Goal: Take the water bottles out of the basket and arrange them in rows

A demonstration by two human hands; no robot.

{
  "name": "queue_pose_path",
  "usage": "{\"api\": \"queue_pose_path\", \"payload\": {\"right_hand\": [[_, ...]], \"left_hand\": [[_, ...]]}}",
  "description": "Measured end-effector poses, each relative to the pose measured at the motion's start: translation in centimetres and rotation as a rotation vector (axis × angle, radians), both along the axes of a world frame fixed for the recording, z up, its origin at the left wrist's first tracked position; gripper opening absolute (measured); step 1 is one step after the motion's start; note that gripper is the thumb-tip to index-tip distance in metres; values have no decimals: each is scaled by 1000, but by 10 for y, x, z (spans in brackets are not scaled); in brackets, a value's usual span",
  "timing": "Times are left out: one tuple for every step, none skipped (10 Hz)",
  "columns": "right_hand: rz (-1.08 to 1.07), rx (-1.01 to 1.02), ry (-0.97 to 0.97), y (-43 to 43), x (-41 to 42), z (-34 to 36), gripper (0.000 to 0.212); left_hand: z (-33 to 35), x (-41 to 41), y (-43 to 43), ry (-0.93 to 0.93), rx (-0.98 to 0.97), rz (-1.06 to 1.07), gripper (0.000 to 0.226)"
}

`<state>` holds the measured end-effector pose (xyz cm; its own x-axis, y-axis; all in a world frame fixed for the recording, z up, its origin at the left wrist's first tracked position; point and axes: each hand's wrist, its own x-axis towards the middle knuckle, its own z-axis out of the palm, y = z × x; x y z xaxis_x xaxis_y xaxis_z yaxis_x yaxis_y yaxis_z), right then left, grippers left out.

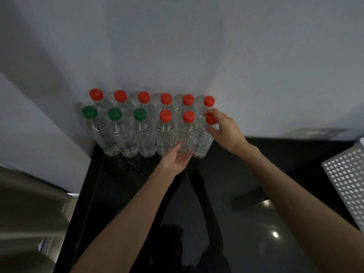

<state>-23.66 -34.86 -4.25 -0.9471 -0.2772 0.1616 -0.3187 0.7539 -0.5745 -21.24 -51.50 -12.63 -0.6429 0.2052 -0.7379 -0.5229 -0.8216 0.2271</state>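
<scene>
Clear water bottles stand in two rows on a black counter point(236, 184) against the white wall. The back row point(143, 99) has red caps. The front row starts at the left with three green-capped bottles point(114, 125), followed by three red-capped ones. My right hand point(222, 129) grips the neck of the rightmost front bottle point(202, 142), just under its red cap. My left hand point(177, 158) is palm up with fingers apart, touching the base of the neighbouring red-capped bottle point(186, 134). The basket is partly in view at the right edge.
A white perforated basket point(348, 184) sits at the right edge of the counter. A grey flat object point(315, 133) lies at the back right by the wall. The counter's left edge point(86, 194) drops off beside a pale surface.
</scene>
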Motion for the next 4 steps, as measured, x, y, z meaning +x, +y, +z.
{"api": "queue_pose_path", "payload": {"right_hand": [[-1, -6, -37, 0, 1, 1, 35], [-3, 16, -71, -1, 5, 1, 44], [14, 49, -103, -5, 18, 11, 58], [-26, 97, -6, 0, 36, 19, 58]], "left_hand": [[3, 3, 0, 13, -21, -50, 42], [2, 10, 1, 16, -59, -88, 47], [13, 23, -3, 69, -115, -130, 47], [30, 38, -11, 150, -229, -188, 44]]}}
